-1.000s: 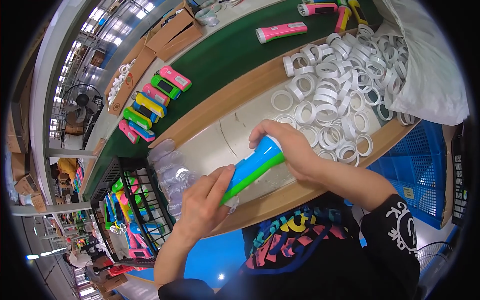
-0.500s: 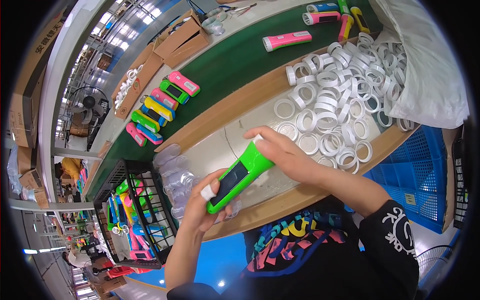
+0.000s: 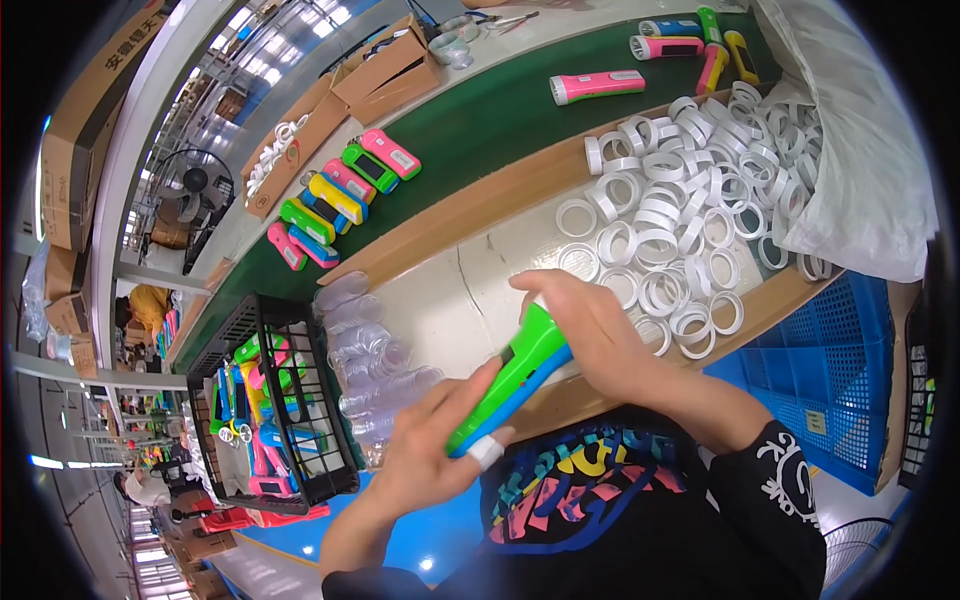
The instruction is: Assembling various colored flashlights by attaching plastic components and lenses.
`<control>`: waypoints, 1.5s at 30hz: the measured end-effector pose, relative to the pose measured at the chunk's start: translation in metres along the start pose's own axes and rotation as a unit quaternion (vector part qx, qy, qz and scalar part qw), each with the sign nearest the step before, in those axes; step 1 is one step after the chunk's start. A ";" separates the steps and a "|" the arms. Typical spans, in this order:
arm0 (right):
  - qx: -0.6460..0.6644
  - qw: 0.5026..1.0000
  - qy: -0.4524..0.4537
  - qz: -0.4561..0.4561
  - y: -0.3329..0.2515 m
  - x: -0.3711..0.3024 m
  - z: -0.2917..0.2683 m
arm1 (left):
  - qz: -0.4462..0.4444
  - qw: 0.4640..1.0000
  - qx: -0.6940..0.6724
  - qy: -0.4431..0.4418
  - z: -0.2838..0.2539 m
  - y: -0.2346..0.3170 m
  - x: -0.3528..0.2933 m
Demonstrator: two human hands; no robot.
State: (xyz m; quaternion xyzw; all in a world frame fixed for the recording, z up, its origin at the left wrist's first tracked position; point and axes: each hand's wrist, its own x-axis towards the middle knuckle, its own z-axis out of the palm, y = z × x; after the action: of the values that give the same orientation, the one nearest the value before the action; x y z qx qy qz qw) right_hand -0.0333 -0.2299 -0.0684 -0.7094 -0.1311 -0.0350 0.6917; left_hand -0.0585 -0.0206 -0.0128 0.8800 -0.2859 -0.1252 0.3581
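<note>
A green and blue flashlight (image 3: 512,388) slants in front of me, its wide head up and to the right. My left hand (image 3: 430,440) is wrapped round its lower body, and a white wrap (image 3: 487,453) covers the thumb. Closed over the head end is my right hand (image 3: 592,328), with a bit of white showing at the rim beneath it. Behind, a shallow cardboard tray (image 3: 470,215) holds a heap of white plastic rings (image 3: 655,222) on the right. Clear round lenses (image 3: 365,345) lie in overlapping rows at the tray's left end.
Several coloured flashlights (image 3: 365,170) rest on the green belt (image 3: 490,130) beyond the tray; a pink one (image 3: 598,87) lies farther right. A black crate (image 3: 325,400) of flashlights stands left. At right are a white bag (image 3: 850,150) and a blue crate (image 3: 825,370).
The flashlight has rolled in my hands: its dark panel has turned mostly out of sight and the blue side now shows. My left hand has shifted right and down; the right stays at the head.
</note>
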 end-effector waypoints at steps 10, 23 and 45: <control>-0.021 0.991 -0.047 0.126 -0.009 0.013 -0.029 | 0.101 0.987 0.119 0.033 0.011 -0.007 0.022; 0.486 0.861 -0.024 0.146 0.040 0.018 0.000 | -0.139 0.520 -0.838 -0.095 0.086 -0.078 0.002; -0.677 0.729 0.058 -0.082 0.092 0.048 -0.036 | -0.074 0.987 0.111 0.094 -0.066 -0.157 0.130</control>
State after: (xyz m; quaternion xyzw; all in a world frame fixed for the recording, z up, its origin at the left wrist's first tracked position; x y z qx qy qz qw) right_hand 0.0389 -0.2595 -0.1453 -0.9727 -0.0896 -0.2121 0.0293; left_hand 0.1388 0.0303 -0.0782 0.9409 -0.1968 -0.0357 0.2731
